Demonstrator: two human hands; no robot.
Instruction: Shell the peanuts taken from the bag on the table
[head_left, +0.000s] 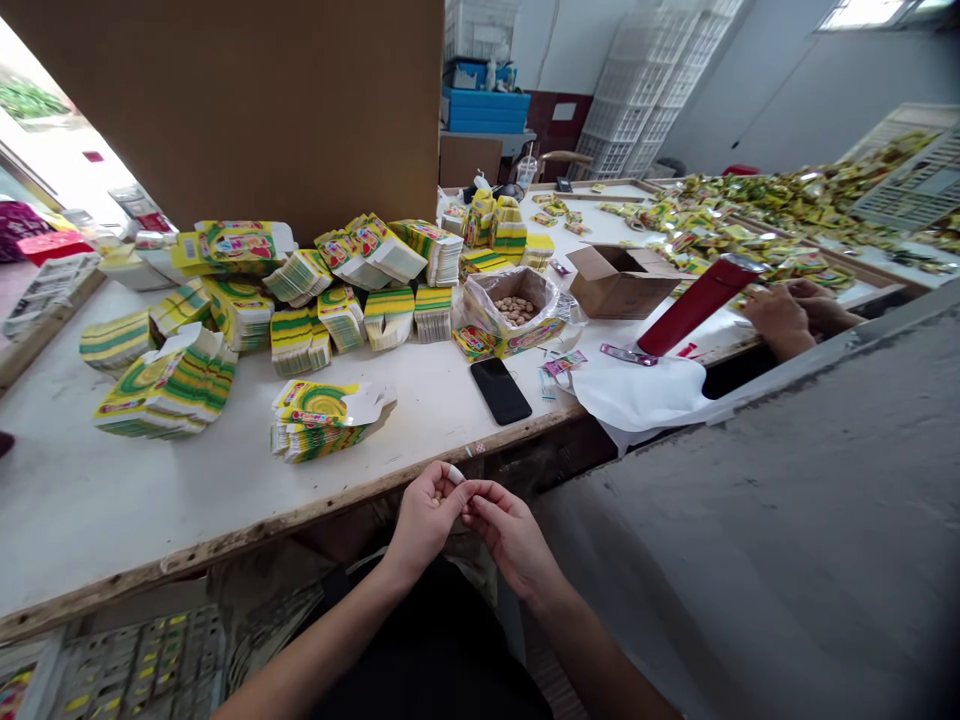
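Observation:
My left hand is cupped in front of the table edge, its fingers curled around a few small beige nuts. One of its fingertips has a white wrapping. My right hand meets it, thumb and fingers pinched together against the left fingertips. Whatever lies in that pinch is too small or hidden to make out. Beyond the hands, an open yellow box with a plastic liner holds more beige nuts. A black phone lies on the table between box and hands.
Bundles of flat yellow-green cartons cover the table's left and back, one bundle nearer. On the right are a red flask, a small cardboard box and many yellow packets. Another person's hands work behind a grey partition.

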